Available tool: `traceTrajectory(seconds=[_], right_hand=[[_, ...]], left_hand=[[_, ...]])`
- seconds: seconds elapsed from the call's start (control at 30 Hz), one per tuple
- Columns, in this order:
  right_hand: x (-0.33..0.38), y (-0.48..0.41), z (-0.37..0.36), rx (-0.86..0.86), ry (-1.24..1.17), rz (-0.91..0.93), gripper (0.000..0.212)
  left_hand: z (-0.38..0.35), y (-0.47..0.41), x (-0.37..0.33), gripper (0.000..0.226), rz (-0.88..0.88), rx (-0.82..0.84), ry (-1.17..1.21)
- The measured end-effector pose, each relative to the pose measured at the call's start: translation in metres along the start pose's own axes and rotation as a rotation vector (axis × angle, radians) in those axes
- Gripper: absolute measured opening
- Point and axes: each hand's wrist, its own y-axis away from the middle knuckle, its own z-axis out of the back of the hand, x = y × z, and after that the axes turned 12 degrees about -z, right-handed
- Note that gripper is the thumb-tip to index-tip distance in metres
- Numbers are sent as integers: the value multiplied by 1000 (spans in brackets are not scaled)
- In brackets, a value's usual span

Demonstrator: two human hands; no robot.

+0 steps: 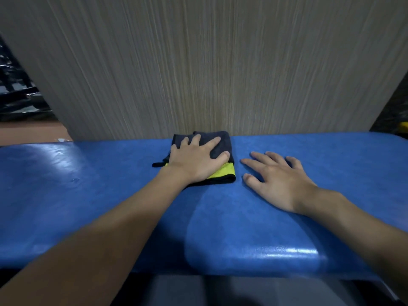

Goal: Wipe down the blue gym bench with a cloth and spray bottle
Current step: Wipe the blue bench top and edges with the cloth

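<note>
Blue gym bench [88, 195] looks glossy, runs side to side, light glinting off the vinyl; folded dark cloth [223, 172], yellow-green inside, lies flat by its far edge

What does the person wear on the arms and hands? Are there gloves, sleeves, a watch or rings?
Nothing worn is visible. The left hand and the right hand carry no gloves and no rings that show. The left forearm and the right forearm are bare as far as the picture reaches: no sleeves, no watch, no wristband.
</note>
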Motion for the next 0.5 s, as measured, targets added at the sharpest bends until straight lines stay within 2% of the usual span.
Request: traceTrajectory(seconds=[0.33,0.5], right_hand=[[1,3,3,-3,6,-9,58],[6,8,7,-53,58,-3,54]], left_hand=[[11,126,-32,72,-69,39,-50],[14,157,-39,83,-84,22,-67]])
